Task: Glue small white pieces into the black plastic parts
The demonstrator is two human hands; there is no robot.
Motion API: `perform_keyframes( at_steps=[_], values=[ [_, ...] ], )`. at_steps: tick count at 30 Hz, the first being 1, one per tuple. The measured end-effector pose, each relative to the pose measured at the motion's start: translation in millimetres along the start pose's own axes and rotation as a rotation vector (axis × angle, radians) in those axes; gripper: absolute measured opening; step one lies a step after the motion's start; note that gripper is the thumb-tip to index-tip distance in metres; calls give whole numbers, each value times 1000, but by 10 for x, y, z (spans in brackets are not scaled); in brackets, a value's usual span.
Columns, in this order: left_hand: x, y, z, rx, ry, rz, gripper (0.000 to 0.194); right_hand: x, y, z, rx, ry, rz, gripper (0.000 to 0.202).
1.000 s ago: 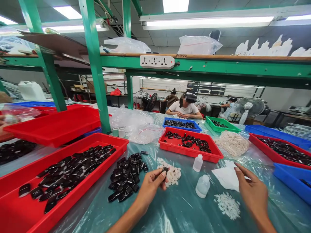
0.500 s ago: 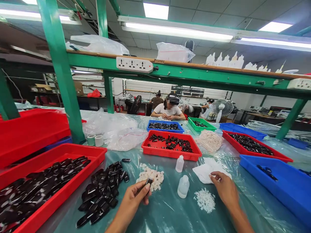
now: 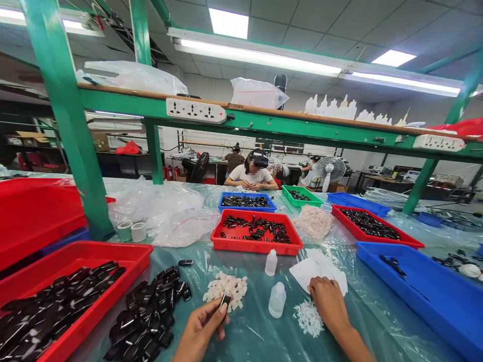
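Pinching a small black part (image 3: pixel 225 299) in left hand (image 3: pixel 202 329) fingertips, right hand (image 3: pixel 329 304) pressing flat on white cloth (image 3: pixel 319 266), risking knocking the nearby bottle (image 3: pixel 277 300).

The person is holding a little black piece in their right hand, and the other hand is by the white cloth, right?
Not quite. The head view shows the little black piece pinched in the left hand, not the right. It is the right hand that rests by the white cloth.
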State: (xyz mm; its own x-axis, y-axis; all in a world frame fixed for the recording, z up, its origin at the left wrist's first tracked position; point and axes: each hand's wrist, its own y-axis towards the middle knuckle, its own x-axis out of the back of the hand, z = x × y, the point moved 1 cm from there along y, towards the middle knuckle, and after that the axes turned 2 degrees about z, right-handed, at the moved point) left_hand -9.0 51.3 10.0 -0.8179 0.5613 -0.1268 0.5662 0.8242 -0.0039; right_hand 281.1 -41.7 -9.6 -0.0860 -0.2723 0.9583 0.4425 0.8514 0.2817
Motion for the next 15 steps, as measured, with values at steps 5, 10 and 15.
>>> perform_keyframes(
  at_steps=[5,10,15],
  values=[
    [-22,-10,93,-34,-19,-77,51,51,31,-74,30,49,82,15],
    [-31,-23,102,-65,-5,-48,50,32,99,-203,-53,163,87,16],
    [-18,-62,-22,-39,1,-29,48,-84,152,-191,-93,286,14,5]
  ],
)
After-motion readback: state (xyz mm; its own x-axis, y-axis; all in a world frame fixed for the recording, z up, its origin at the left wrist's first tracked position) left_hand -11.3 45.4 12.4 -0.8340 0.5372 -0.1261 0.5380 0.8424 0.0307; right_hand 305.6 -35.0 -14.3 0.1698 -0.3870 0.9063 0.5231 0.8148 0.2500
